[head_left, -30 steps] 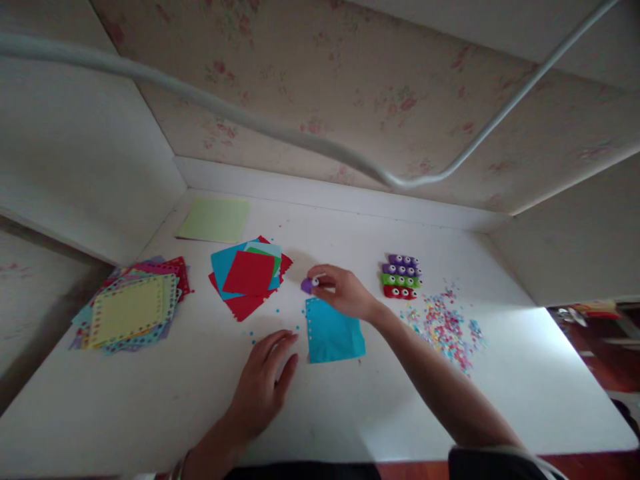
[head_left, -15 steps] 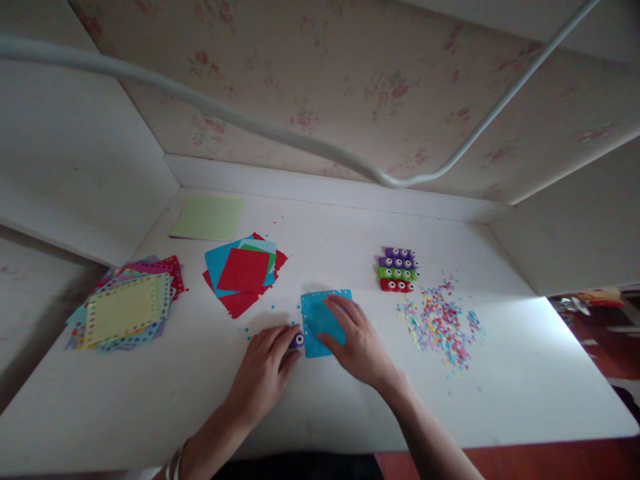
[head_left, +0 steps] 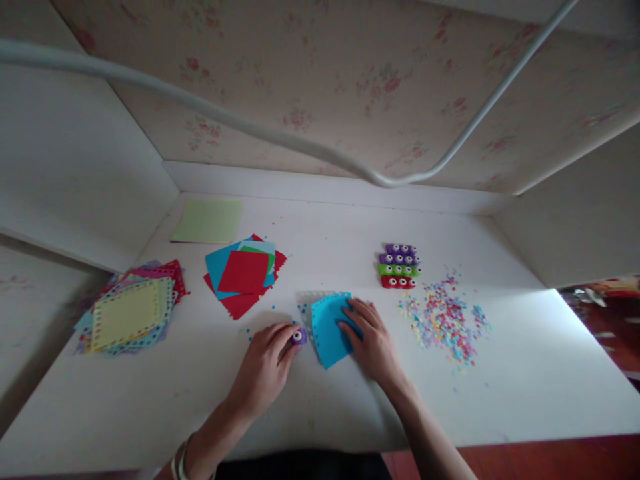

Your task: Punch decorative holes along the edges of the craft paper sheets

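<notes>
My left hand (head_left: 269,357) pinches a small purple paper punch (head_left: 300,337) with one round white eye, just above the desk. Close to its right, my right hand (head_left: 371,337) is closed on the right edge of a blue paper sheet (head_left: 330,330). Small holes line the sheet's top and left edges, and its left side is raised a little off the desk. The punch and the sheet are apart, with a narrow gap between them. Part of the sheet's right side is hidden under my right fingers.
Several purple, green and red punches (head_left: 400,269) stand in rows at the right. Beside them lies scattered paper confetti (head_left: 450,320). Left of centre is a pile of coloured sheets (head_left: 244,272); farther left, a hole-edged stack (head_left: 130,313). Pale green paper (head_left: 207,221) lies behind.
The purple punch has passed from my right hand to my left. My right hand came down onto the blue sheet, then took its right edge; the sheet has turned and lifted slightly.
</notes>
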`<state>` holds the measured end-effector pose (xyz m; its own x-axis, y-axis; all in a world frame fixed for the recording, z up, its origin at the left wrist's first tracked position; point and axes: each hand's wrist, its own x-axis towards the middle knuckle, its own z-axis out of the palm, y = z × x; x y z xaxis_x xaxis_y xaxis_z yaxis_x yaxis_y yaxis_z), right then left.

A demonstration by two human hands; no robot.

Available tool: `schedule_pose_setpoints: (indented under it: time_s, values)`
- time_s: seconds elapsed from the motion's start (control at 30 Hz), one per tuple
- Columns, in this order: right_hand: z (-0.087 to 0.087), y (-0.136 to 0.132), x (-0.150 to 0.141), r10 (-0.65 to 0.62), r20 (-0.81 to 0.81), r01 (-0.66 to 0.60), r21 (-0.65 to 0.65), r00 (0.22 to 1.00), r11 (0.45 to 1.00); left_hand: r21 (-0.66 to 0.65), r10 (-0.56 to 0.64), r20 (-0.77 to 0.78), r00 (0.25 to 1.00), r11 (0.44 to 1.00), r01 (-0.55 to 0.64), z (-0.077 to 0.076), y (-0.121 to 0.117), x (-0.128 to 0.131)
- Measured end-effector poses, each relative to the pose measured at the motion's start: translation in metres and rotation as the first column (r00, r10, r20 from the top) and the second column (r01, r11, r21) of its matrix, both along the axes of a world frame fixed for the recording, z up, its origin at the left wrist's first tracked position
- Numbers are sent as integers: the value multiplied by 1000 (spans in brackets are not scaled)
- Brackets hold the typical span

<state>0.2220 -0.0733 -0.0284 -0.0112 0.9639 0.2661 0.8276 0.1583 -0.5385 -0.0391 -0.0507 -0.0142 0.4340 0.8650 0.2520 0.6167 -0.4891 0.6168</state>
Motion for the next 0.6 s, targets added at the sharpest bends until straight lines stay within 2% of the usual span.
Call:
schedule_pose_setpoints:
  time_s: [0.07, 0.17, 0.3, 0.37, 0.43, 0.6]
  values:
    - [3, -3, -4, -13, -99, 16, 29, 995, 999, -17, 6, 18, 1000, 1000, -6, 1, 0, 0]
    - [12, -6, -9, -148, -285, 151, -11, 947, 989, -49, 17, 34, 999, 999, -16, 3, -1, 1]
    - [20, -3, -11, -390, -485, 325, -216, 782, 921, -46, 37, 49, 998, 998, -35, 5, -2, 1]
    - [21, -2, -8, -479, -561, 308, -375, 675, 874, -34, 45, 54, 998, 998, -43, 4, -2, 1]
    - [20, -3, -6, -518, -600, 245, -479, 610, 843, -24, 52, 60, 997, 998, -51, 3, -1, 1]
    - [27, -11, -10, -505, -620, 181, -509, 601, 841, -13, 64, 65, 996, 998, -63, 1, -1, 1]
